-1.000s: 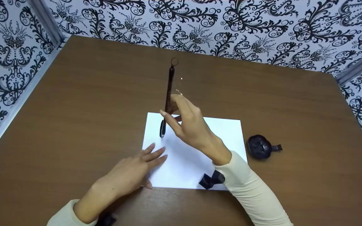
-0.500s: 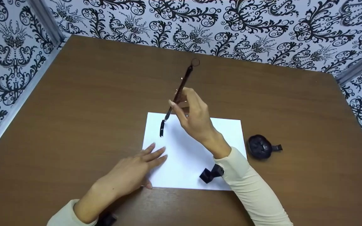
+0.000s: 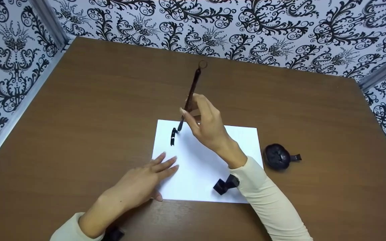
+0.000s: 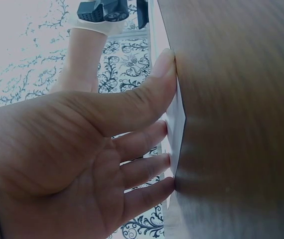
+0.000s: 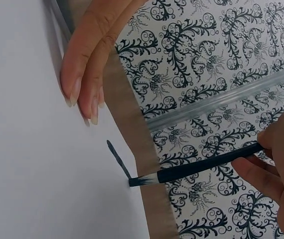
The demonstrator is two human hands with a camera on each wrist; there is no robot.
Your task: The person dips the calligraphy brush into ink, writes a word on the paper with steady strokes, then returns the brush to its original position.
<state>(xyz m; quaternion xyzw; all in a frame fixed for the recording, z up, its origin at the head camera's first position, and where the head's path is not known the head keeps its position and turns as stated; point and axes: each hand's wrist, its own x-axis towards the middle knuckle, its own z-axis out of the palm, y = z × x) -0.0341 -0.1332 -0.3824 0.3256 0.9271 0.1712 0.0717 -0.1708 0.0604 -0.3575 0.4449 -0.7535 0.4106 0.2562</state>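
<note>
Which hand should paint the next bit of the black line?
Probably the right hand: it holds the brush, and the dark bristles are at the end of the black line. The left hand has no brush; it rests on the white paper.

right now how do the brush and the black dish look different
The brush is long and slim, while the black dish is squat and roundish with a stubby handle. The brush is held tilted in the right hand over the paper; the black dish rests on the table beside it. Both are dark.
</note>
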